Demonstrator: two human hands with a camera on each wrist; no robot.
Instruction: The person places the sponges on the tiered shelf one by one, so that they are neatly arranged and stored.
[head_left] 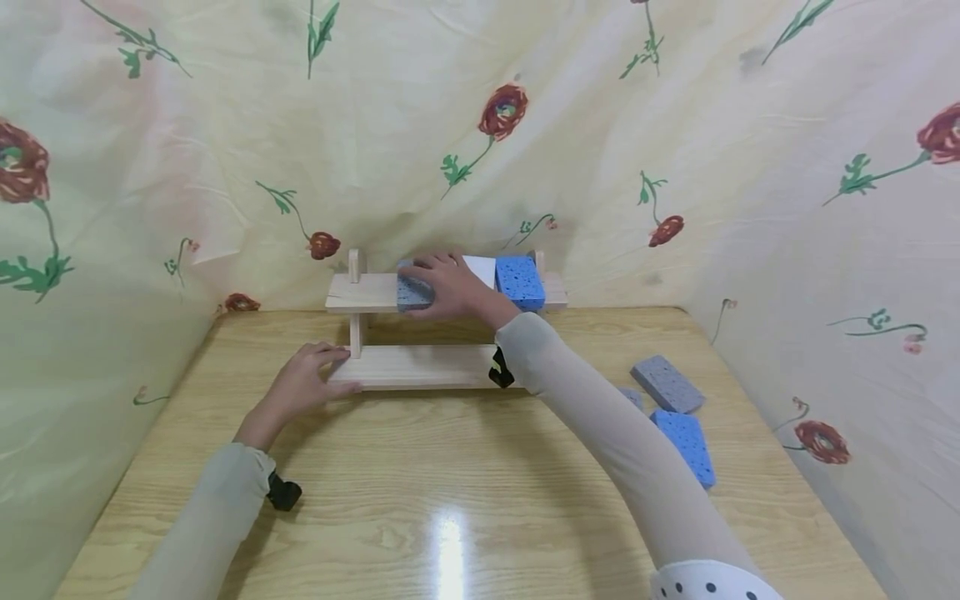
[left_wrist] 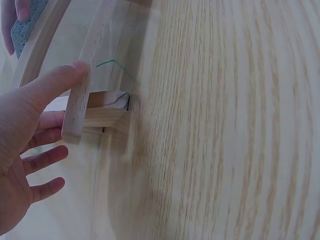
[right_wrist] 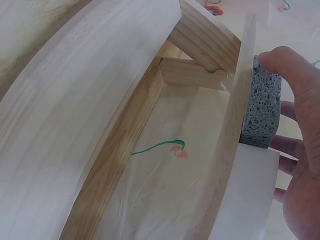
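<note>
A two-tier wooden shelf stands at the back of the table. At the left end of its lower board, my left hand pinches the wood between thumb and fingers, the other fingers spread. My right hand holds a grey porous sponge on the upper board, thumb on its near face and fingers behind. Right beside that sponge sits a white block, partly hidden by the hand in the head view. A blue sponge rests farther right on the same board.
On the table at the right lie a grey sponge, a blue sponge and another grey piece partly hidden by my right sleeve. Flower-patterned cloth hangs behind the shelf and along both sides.
</note>
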